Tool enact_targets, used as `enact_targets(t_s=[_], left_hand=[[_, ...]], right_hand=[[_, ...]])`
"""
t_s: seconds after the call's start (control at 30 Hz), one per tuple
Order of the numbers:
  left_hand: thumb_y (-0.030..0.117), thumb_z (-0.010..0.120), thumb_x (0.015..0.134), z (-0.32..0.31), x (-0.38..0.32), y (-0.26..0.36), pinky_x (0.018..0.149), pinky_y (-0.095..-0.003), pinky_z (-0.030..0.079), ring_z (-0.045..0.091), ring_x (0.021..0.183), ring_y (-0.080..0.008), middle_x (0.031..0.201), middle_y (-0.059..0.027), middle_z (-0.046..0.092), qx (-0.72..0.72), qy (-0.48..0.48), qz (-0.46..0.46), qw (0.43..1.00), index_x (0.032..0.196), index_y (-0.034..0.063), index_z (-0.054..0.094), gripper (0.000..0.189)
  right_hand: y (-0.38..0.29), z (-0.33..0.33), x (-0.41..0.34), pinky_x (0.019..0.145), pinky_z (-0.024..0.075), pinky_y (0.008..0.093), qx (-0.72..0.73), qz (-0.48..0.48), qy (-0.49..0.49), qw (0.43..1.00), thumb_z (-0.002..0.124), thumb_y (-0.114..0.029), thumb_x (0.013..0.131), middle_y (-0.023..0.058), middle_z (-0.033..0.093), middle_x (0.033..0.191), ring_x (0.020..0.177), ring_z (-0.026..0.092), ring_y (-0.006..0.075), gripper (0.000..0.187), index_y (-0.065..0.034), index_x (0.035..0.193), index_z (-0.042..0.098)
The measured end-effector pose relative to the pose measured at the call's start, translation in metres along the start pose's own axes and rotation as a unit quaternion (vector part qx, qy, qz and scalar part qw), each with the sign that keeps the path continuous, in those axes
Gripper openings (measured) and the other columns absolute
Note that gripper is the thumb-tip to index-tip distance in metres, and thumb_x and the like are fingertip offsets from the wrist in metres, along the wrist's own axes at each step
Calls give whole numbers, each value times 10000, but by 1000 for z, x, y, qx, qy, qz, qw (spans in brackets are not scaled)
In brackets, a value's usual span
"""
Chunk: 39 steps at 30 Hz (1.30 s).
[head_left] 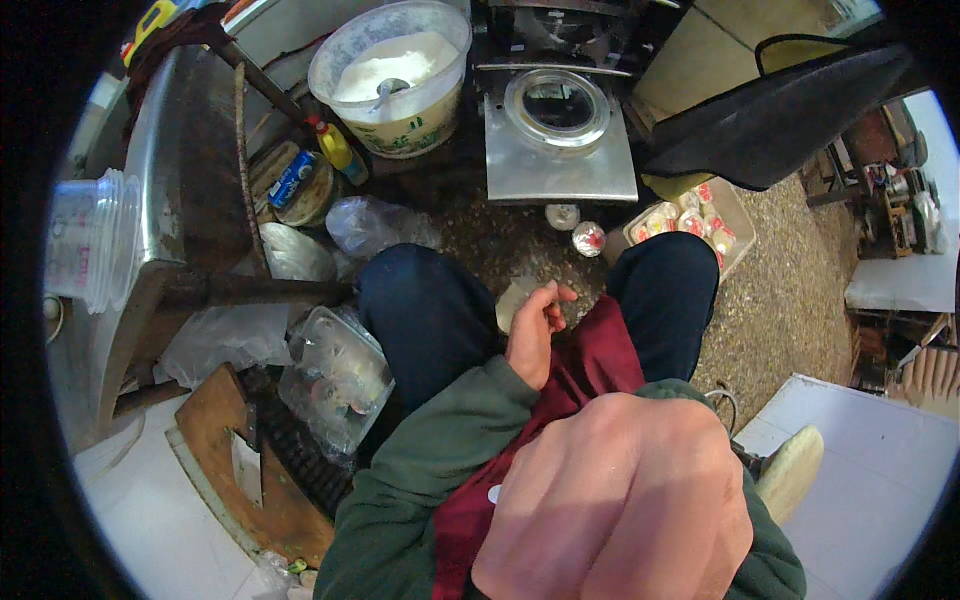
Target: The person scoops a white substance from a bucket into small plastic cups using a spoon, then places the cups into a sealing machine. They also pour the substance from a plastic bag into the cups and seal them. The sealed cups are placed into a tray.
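My left hand (pixel 534 334) hangs over my lap between my knees, its fingers loosely curled with nothing seen in them. Close to the camera, the back of my right hand (pixel 615 487) fills the lower right of the view; its fingertips are hidden. Beyond my knees is a machine with a steel top plate (pixel 562 176) and a round glass-windowed ring (pixel 556 109). Two small foil-topped cups (pixel 589 238) sit below it. Left of the machine, a translucent tub (pixel 409 131) holds white powder or granules and a scoop (pixel 388 91).
A box (pixel 739 206) of red-marked packages stands beyond my right knee. At left are a metal-sided table (pixel 161 157), stacked plastic cups (pixel 94 240), a blue can (pixel 291 180) and a yellow bottle (pixel 337 150). A wooden board (pixel 217 442) with a cleaver (pixel 246 466) lies lower left; a dark bag (pixel 780 112) is upper right.
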<state>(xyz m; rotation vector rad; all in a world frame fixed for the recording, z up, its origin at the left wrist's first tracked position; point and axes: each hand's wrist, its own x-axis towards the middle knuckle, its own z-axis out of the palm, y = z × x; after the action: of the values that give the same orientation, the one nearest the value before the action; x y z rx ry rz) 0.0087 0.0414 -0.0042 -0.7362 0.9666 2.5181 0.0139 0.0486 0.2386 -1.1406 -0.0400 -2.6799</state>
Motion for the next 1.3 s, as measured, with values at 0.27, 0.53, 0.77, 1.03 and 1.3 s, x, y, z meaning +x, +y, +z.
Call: enact_targets(t_s=[0.27, 0.53, 0.77, 1.03, 1.3], left_hand=[[279, 581, 1027, -4, 3, -3, 782, -321, 454, 506, 832, -122, 1052, -61, 680, -5, 15, -11, 1000, 918, 142, 531, 182], [308, 556, 1037, -3, 1, -2, 768, -302, 451, 508, 808, -111, 1023, -27, 683, 17, 15, -12, 1000, 1018, 126, 620, 193], [340, 559, 1040, -5, 2, -6, 802, -306, 440, 486, 844, -109, 1046, -4, 659, 16, -11, -16, 1000, 1027, 106, 646, 251], [341, 568, 1041, -4, -1, -1, 809, -309, 434, 468, 842, -115, 1034, -12, 644, 14, -24, -24, 999, 1027, 103, 603, 241], [340, 572, 1038, -2, -1, 0, 809, -315, 439, 482, 846, -123, 1055, -28, 660, 23, 0, -19, 1000, 964, 146, 550, 209]], right_hand=[[-23, -7, 10, 462, 463, 305, -122, 45, -46, 990, 802, -12, 869, 178, 685, 810, 574, 614, 207, 170, 113, 966, 739], [-28, 17, 10, 434, 429, 278, -61, 55, -4, 997, 776, -104, 965, 161, 713, 804, 515, 595, 166, 120, -2, 1014, 813], [-12, 41, 3, 419, 412, 291, 10, 2, 67, 998, 726, -115, 998, 128, 702, 750, 493, 579, 164, 137, -18, 977, 821], [-19, 31, 2, 399, 386, 283, 7, 10, 7, 1000, 682, -139, 1027, 118, 697, 726, 452, 550, 149, 181, -17, 1010, 815], [-11, 30, -1, 402, 399, 289, 5, -22, 8, 1000, 661, -152, 1038, 114, 700, 724, 446, 552, 156, 208, -6, 1022, 808]])
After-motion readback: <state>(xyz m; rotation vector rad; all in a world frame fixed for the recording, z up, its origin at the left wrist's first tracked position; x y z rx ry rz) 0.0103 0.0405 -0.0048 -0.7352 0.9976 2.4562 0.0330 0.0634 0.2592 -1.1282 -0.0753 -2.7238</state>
